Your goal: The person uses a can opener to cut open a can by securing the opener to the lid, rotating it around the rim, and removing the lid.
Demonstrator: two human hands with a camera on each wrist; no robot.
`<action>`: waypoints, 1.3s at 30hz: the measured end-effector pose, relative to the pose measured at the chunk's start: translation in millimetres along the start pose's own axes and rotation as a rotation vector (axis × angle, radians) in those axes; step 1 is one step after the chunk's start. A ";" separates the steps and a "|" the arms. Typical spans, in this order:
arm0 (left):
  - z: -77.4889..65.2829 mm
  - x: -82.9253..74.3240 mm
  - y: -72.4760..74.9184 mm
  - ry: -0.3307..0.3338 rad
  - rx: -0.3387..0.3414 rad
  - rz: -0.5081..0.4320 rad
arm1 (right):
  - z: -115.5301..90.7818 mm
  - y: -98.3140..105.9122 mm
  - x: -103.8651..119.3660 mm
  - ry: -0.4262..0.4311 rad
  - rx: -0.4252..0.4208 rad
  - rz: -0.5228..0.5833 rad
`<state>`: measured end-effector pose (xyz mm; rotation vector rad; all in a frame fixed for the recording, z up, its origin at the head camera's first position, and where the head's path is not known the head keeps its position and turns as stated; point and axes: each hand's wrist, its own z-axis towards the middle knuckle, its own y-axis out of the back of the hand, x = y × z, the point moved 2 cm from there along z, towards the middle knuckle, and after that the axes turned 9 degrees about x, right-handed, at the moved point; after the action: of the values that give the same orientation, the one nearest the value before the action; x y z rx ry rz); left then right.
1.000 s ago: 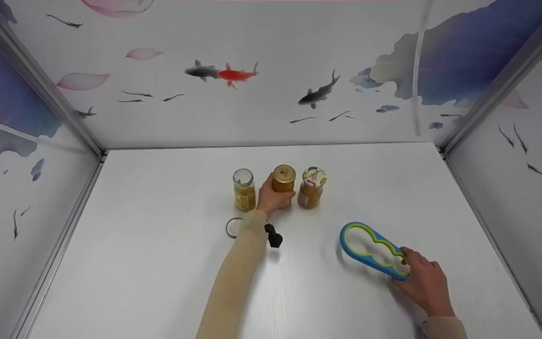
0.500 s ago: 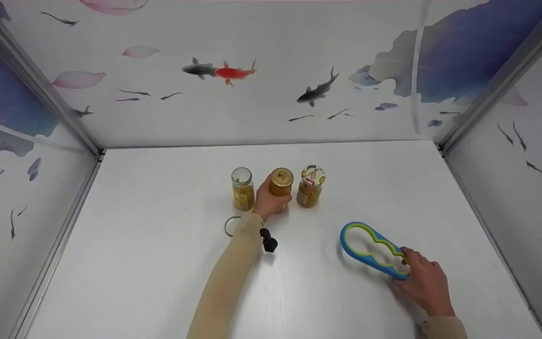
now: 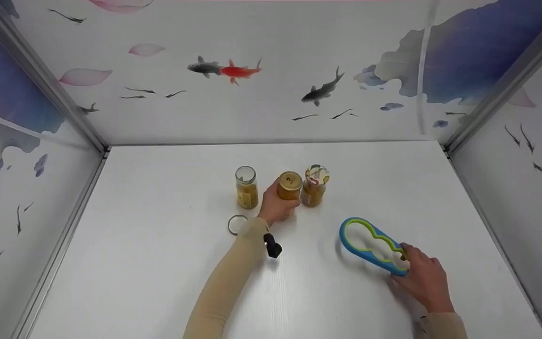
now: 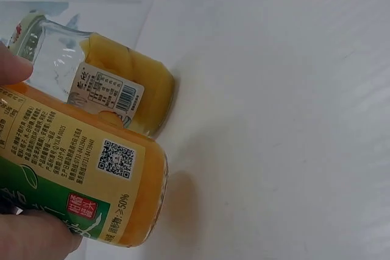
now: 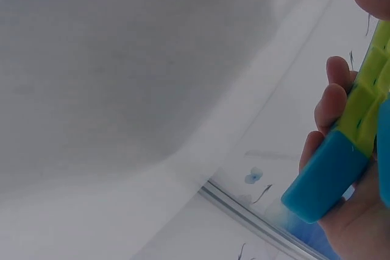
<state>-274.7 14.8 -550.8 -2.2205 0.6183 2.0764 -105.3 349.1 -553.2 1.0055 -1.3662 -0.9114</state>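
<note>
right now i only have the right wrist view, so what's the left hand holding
Observer: The left hand grips a gold-lidded jar.
Operator: ok is anything close beside that jar
Observer: Yes, a jar with a patterned lid stands just to its right; I can't tell whether the two touch.
Operator: and is any jar open
Observer: The leftmost jar has no lid over its mouth.
</note>
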 end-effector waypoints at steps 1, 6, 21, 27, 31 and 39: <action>-0.8 0.0 -0.6 0.002 0.004 0.001 | 1.0 0.8 1.0 0.006 0.000 -0.003; -5.8 -0.1 -2.7 0.005 0.020 0.001 | 6.9 5.0 6.9 0.052 -0.009 -0.020; -24.8 1.4 -19.8 -0.020 0.067 -0.034 | 22.1 20.3 35.5 0.156 -0.073 -0.003; -32.2 0.9 -26.5 -0.045 0.096 -0.004 | 26.9 24.9 48.6 0.225 -0.126 0.009; -35.8 2.5 -31.0 -0.047 0.124 0.018 | 30.8 29.1 59.4 0.263 -0.152 0.022; -41.4 2.2 -36.8 -0.047 0.168 0.015 | 38.3 38.1 79.5 0.340 -0.200 0.050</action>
<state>-223.9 35.9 -557.3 -2.0764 0.7769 1.9959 -144.0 285.2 -492.7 0.9200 -0.9900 -0.7814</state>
